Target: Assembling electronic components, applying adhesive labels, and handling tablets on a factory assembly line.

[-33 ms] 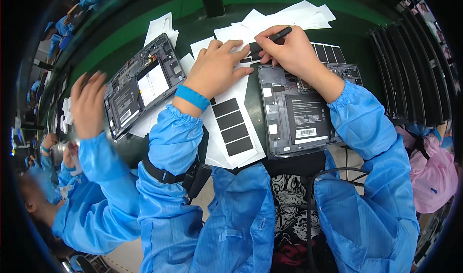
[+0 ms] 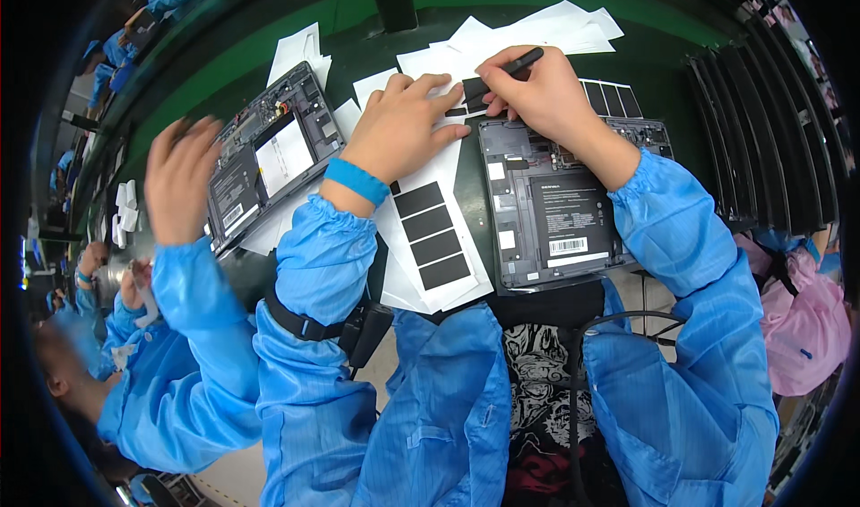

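My left hand (image 2: 408, 117) lies over white sheets with its fingers stretched out, thumb and fingertips beside a small black sticker piece (image 2: 477, 88). Just to the right, my right hand (image 2: 542, 95) is closed around a slim black pen-shaped tool (image 2: 524, 62). Its tip points down toward the black pieces and is partly hidden by my fingers. Below my left hand, a sheet of black rectangular stickers (image 2: 432, 236) rests on white paper. Under my right forearm sits an opened device with a black battery (image 2: 566, 216) and exposed circuit parts.
A second opened device (image 2: 291, 153) lies tilted at the left, with a co-worker's hand (image 2: 182, 180) over its edge. Loose white sheets (image 2: 537, 34) spread along the back. Another black sticker strip (image 2: 612, 100) lies behind the right device. Black upright panels (image 2: 761, 140) stand at right.
The co-worker's hand at the left has moved right, toward the tilted device's edge. My own hands have hardly moved.
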`<state>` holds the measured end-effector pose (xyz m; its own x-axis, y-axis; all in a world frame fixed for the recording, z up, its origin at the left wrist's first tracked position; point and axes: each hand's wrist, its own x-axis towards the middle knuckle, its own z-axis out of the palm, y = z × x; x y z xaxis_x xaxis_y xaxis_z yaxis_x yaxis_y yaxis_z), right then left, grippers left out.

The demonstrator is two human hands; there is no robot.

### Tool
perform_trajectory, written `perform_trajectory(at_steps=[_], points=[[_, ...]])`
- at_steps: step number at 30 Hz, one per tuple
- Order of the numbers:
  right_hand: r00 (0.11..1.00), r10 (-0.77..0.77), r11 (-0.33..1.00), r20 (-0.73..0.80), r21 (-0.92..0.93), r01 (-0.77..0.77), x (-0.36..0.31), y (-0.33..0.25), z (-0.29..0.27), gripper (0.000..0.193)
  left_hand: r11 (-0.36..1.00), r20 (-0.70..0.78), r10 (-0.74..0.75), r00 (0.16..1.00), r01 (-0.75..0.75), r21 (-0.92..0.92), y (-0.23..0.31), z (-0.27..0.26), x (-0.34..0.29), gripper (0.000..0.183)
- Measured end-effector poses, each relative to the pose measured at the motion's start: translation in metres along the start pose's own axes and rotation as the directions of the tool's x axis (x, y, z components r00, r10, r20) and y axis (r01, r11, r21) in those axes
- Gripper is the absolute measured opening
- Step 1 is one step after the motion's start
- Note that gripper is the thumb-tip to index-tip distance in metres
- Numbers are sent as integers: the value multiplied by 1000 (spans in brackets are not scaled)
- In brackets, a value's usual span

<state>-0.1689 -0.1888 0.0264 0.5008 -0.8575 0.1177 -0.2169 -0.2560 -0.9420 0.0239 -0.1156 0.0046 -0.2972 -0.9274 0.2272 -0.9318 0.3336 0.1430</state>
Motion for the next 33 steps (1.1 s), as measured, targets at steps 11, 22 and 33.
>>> perform_trajectory(at_steps=[11, 22, 33], points=[[999, 35, 987, 12, -156, -32, 2, -2, 0, 26, 1000, -17, 19, 1000, -18, 25, -3, 1, 1, 46], [1000, -15, 1000, -5, 2, 15, -2, 0, 2, 22, 1000, -8, 2, 1000, -2, -2, -1, 2, 0, 46], [996, -79, 979, -33, 184, 84, -21, -20, -36, 24, 956, 78, -40, 996, 61, -287, -13, 3, 5, 52]])
